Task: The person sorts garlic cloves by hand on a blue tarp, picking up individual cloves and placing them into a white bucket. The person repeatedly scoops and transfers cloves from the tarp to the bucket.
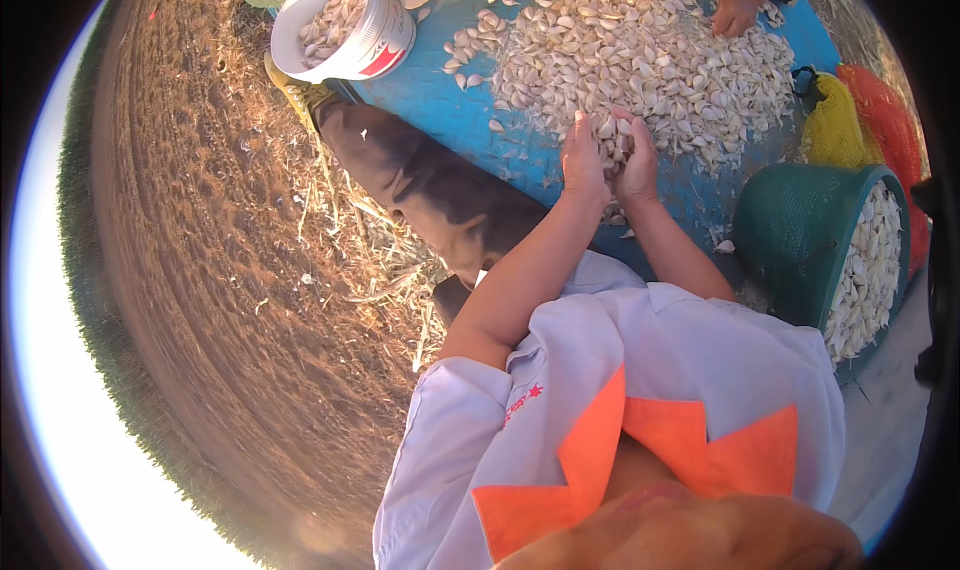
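Cupped together at the near edge of a large pile of garlic cloves (637, 52), my left hand (583, 157) and my right hand (639, 161) hold a handful of garlic cloves (613, 144) between them. The pile lies spread on a blue tarp (457, 119). Both palms face each other, with the fingers pointing away from me. A few cloves lie on the tarp just below my wrists.
At the upper left stands a white plastic bucket (390, 33) with cloves inside. To the right, a green tub (787, 217) full of cloves lies tilted, beside yellow (832, 123) and red mesh sacks (885, 119). Another person's hand (739, 7) touches the pile's far side.
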Motion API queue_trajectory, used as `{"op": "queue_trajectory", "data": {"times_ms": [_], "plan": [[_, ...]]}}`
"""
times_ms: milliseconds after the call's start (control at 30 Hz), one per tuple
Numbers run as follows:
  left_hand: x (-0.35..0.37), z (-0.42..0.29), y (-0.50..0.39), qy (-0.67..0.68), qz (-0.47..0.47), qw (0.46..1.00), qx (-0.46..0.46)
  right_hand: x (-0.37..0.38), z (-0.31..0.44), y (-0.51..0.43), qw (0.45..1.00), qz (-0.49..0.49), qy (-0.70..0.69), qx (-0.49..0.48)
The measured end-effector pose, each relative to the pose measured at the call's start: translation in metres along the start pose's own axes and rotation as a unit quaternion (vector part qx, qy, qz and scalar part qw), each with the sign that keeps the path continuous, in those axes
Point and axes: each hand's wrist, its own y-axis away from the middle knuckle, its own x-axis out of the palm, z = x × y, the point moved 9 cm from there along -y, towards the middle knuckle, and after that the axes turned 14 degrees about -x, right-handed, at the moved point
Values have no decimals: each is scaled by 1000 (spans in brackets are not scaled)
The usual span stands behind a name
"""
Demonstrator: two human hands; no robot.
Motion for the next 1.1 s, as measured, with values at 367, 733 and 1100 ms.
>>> {"op": "queue_trajectory", "data": {"times_ms": [367,733,1100], "plan": [[25,-90,46,113,17,991,73,126,36,-15,956,97,210,-184],[-2,-430,81,-37,-5,959,281,453,-76,-87,916,366,106,-127],[-35,-242,71,-634,-226,678,297,180,7,-77,565,531,599,-201]]}}
